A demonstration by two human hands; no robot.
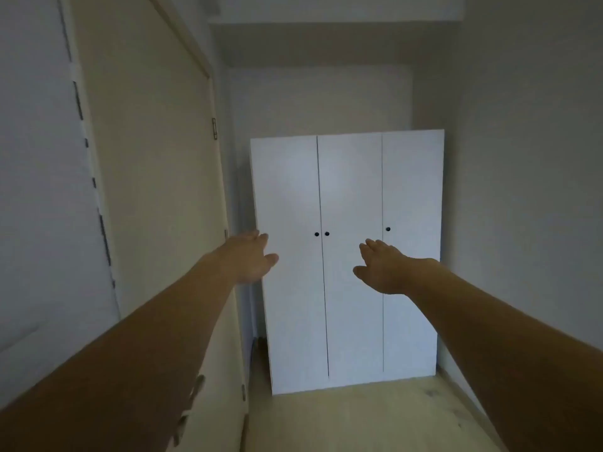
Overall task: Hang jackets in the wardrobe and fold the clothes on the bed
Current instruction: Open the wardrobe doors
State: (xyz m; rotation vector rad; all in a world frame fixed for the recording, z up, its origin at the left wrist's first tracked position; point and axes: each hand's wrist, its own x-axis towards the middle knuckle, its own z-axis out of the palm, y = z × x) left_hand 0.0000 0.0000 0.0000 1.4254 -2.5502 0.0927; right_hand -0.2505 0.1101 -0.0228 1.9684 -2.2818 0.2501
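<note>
From the head view I see a tall white three-door wardrobe (349, 262) standing on a pale wood floor (352, 419) at the far end of a narrow room, all three doors closed. It is my landmark. Two small round dark knobs (321, 234) sit side by side where the wardrobe's left and middle doors meet, and a third dark knob (388, 229) sits on the left edge of the right door, at about the same height.

My left hand (251, 259) reaches forward at the end of a bare arm and appears over the wardrobe's left edge, level with the knobs. Its grip is spread, fingers extended and relaxed, thumb apart, holding nothing. My right hand (381, 269) appears over the middle door, just below and left of the third knob. Its grip is likewise spread, fingers stretched toward the door, holding nothing. I cannot tell whether either hand touches the wardrobe.

Left of the wardrobe runs a beige room door (153, 197) in its frame, with a metal handle (192, 402) low near my left forearm. Right of the wardrobe is a plain grey wall (528, 190)
</note>
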